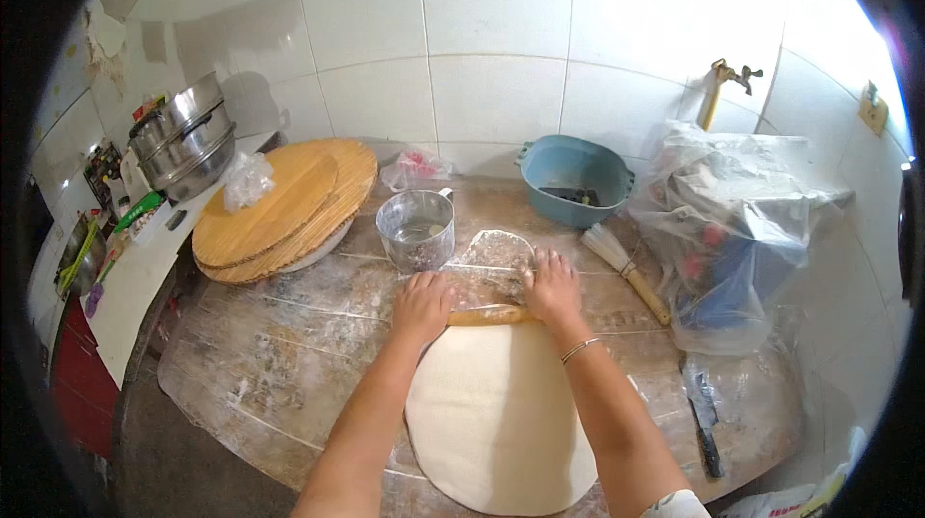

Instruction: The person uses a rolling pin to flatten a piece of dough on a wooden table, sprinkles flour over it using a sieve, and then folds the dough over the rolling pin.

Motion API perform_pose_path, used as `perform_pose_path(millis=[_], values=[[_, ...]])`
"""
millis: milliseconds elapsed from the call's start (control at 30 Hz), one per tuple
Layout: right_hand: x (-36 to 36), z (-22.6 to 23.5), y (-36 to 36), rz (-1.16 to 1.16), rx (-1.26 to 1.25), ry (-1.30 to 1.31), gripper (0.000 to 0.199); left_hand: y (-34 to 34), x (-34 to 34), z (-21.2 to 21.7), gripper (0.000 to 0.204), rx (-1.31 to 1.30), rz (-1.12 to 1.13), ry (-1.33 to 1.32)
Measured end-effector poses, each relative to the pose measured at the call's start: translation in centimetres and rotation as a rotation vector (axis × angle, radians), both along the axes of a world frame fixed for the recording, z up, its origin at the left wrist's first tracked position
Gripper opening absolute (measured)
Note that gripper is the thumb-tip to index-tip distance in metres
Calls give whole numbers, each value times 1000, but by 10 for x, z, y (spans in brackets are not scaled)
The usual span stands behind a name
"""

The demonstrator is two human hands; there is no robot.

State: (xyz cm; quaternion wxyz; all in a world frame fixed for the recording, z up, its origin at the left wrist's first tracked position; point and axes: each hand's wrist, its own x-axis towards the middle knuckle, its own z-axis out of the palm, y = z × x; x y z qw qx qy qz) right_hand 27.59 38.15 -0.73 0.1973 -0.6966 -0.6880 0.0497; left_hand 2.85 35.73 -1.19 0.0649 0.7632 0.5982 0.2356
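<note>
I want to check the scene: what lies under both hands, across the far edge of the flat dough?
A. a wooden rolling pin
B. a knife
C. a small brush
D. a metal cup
A: the left hand and right hand press on a wooden rolling pin at the far edge of the dough sheet.

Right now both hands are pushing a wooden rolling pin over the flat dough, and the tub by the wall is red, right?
Not quite. The head view shows the tub by the wall is blue, not red. The rest holds: the left hand and right hand press a wooden rolling pin over the flat dough.
</note>
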Motion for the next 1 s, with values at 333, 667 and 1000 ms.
perform_pose_path(millis=[333,667,1000], values=[[4,-3,-143,218,2,18,74,-122,-16,5,85,-103,15,152],[14,11,-234,491,112,-101,44,-280,-30,16,89,-212,-80,164],[-49,0,-82,243,82,-61,59,-96,-54,9,67,-190,149,114]])
